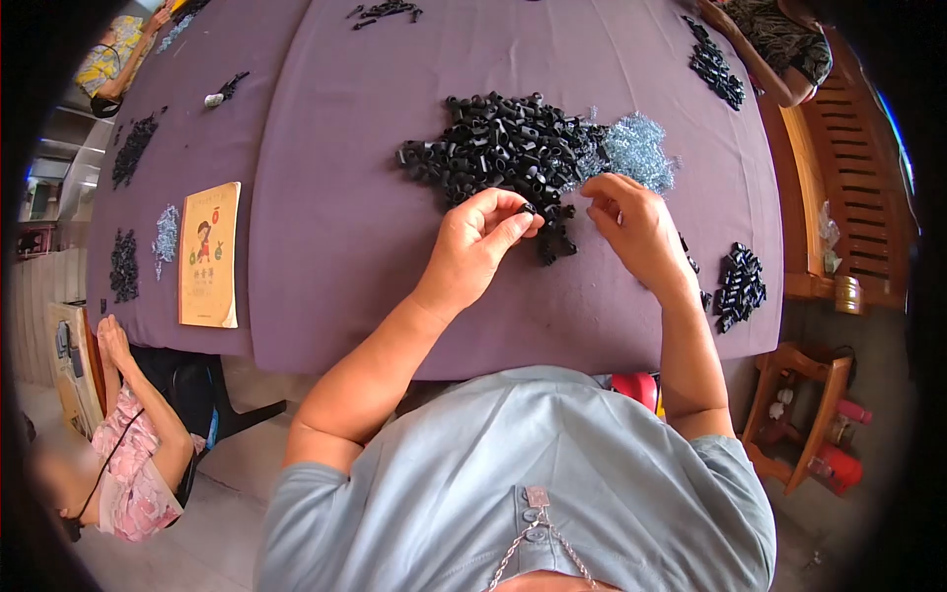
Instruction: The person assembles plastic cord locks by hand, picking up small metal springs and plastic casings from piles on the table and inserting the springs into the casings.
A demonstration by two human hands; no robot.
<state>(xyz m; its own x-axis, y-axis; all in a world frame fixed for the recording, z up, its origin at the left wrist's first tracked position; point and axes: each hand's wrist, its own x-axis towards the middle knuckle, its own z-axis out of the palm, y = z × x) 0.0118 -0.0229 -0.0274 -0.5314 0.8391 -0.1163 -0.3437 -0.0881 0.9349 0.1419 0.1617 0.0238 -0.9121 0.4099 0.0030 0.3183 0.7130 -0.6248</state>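
My left hand (472,243) pinches a small black plastic cap (528,208) between thumb and fingertips, just in front of a large heap of black plastic caps (508,148). To its right, my right hand (636,229) has its fingers curled in toward the thumb. Whatever its fingertips hold, if anything, is too small to make out. Right behind that hand lies a pile of small clear bluish plastic pieces (639,148), touching the black heap. A few loose black caps (558,242) lie between my two hands.
A purple cloth (335,227) covers the table. A yellow illustrated booklet (209,255) lies at left. Black parts (740,286) are piled near the right edge, with more small piles farther off. Other people sit at the lower left, upper left and upper right.
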